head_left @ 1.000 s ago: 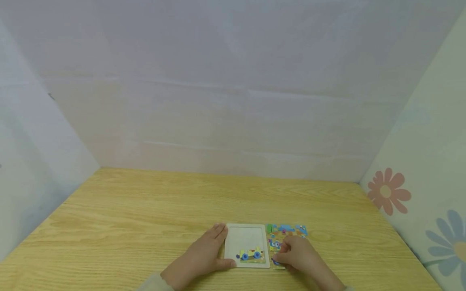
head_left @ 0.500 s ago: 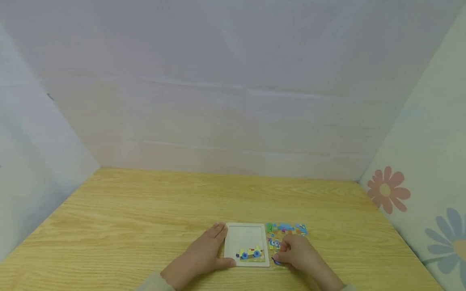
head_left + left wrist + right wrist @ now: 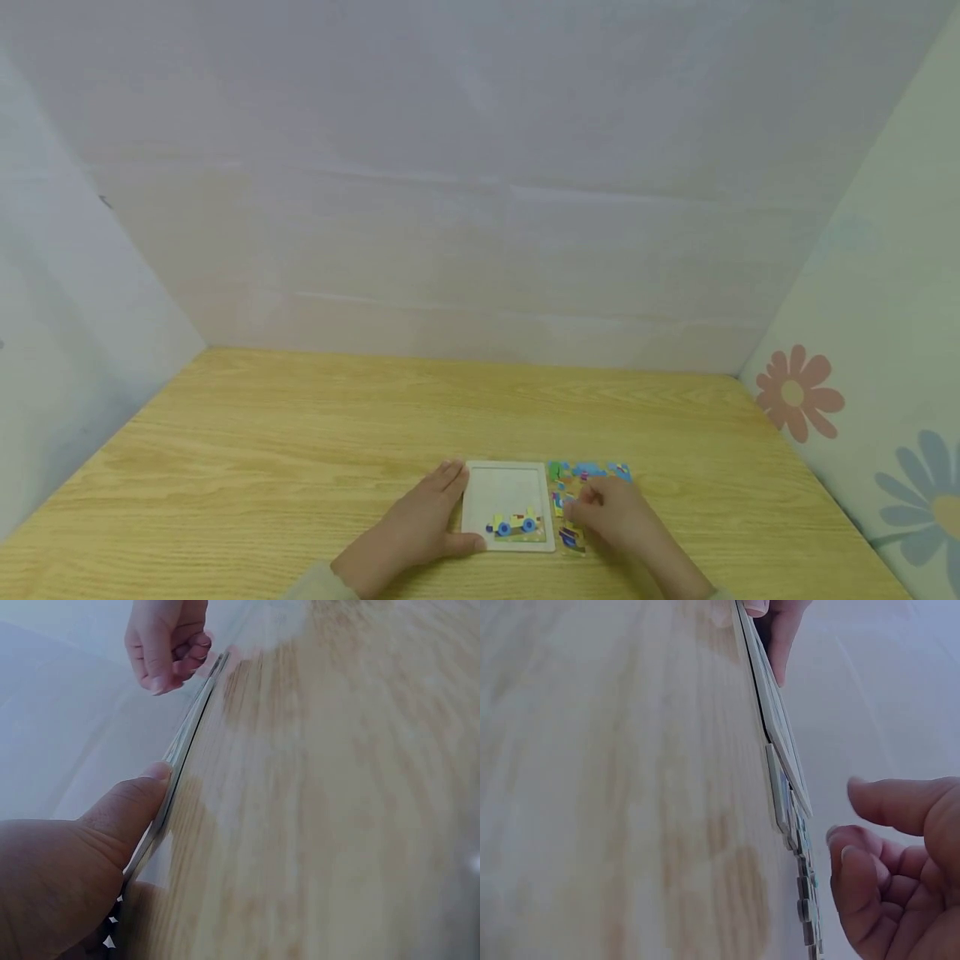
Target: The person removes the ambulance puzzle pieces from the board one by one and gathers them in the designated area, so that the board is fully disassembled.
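Observation:
My left hand (image 3: 423, 517) rests along the left side of a shallow square puzzle tray (image 3: 502, 487), fingers at its far corner and thumb at the near one. In the left wrist view the thumb (image 3: 131, 806) presses on the rim. A few joined pieces picturing a yellow vehicle with blue wheels (image 3: 517, 524) lie at the tray's lower right. My right hand (image 3: 618, 510) is over the loose puzzle pieces (image 3: 588, 470) to the right, partly hiding them. Its thumb stands apart from the bent fingers in the right wrist view, with nothing between. A dark blue-marked piece (image 3: 572, 540) lies nearest me.
The wood-grain table (image 3: 300, 433) stretches away to a pale sheet wall (image 3: 480, 250) at the back. A white side wall with printed flowers (image 3: 792, 393) stands on the right, another pale wall (image 3: 67, 333) on the left.
My right hand has come off the nearest piece and moved slightly away from me, so more of that piece shows. The left hand and tray have stayed in place.

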Motion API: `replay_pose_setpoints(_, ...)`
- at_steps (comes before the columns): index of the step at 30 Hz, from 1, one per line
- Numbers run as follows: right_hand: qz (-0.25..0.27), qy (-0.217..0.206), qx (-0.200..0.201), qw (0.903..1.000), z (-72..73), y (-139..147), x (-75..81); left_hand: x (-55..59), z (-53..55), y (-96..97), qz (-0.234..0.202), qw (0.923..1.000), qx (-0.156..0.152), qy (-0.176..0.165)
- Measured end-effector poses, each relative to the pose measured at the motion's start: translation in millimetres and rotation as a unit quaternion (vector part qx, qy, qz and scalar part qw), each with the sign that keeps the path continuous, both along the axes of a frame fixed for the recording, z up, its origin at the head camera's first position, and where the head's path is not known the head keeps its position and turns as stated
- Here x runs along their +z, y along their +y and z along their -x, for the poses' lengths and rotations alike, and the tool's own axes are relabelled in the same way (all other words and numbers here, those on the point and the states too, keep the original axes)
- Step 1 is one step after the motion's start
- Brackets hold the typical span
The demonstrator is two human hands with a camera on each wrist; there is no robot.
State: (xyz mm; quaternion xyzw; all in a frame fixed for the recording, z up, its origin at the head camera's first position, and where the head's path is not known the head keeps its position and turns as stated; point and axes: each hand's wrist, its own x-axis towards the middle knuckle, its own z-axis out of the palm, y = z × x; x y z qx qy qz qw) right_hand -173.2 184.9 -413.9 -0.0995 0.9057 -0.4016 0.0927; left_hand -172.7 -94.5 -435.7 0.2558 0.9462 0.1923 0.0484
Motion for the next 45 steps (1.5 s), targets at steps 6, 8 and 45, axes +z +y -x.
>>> replay_pose_setpoints(6,0.029,0.021,-0.009,0.9993,3.1,-4.5,4.3,-0.8,-0.6,0.0,0.001,1.0000,0.001,0.001)
replay_pose_setpoints(8,0.032,0.028,-0.023,0.9988,4.8,-7.0,4.5,-0.7,-0.9,-0.1,0.000,1.0000,0.001,0.002)
replay_pose_setpoints(45,-0.021,0.113,0.229,0.9665,10.1,-48.0,-2.9,1.1,-1.5,0.2,0.003,0.9997,-0.002,0.025)
